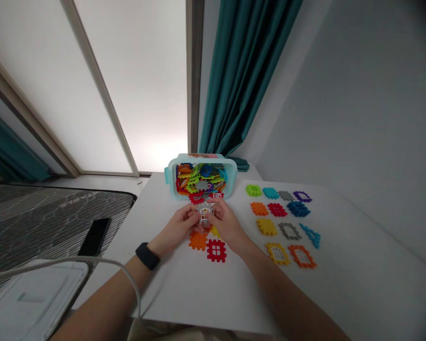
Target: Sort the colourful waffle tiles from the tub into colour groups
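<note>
Between my two hands is a grey toothed building tile with a white window insert (205,213). My left hand (184,222) pinches its left side, and my right hand (224,221) grips the right side. Just below the hands, an orange tile (198,241) and a red window tile (216,251) lie flat on the white table (184,289). A yellow piece (214,231) shows partly under my right hand. Behind the hands stands a pale turquoise bin (230,187), tipped to face me and full of many-coloured tiles. Red pieces (196,198) lie at its mouth.
Rows of tiles sorted by colour lie on the right, among them a lime stack (253,190), a dark blue stack (298,209) and an orange window tile (302,256). A white cable (129,277) crosses my left forearm. A black phone-like slab (94,237) lies left of the table.
</note>
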`<action>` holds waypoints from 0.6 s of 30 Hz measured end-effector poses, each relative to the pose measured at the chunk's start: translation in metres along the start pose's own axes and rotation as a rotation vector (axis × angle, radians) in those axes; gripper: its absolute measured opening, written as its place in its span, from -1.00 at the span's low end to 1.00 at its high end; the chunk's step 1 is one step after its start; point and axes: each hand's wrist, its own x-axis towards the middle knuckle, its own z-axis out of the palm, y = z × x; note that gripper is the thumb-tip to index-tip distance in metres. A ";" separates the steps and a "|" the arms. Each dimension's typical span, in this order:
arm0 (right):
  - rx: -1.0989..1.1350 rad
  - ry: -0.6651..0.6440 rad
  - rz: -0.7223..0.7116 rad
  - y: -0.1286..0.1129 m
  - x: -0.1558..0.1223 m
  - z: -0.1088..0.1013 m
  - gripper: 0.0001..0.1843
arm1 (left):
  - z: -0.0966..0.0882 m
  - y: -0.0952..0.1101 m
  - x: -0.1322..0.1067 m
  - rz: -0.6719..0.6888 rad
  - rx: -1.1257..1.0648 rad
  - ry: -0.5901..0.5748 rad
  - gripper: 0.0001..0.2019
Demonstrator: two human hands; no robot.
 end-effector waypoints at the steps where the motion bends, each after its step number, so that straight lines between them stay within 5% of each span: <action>1: -0.003 -0.011 0.003 -0.001 -0.001 0.000 -0.59 | 0.000 0.000 0.000 0.003 -0.003 0.008 -0.63; 18: -0.159 -0.068 -0.010 -0.006 -0.005 0.002 -0.65 | 0.004 -0.001 0.000 0.052 0.146 0.091 -0.61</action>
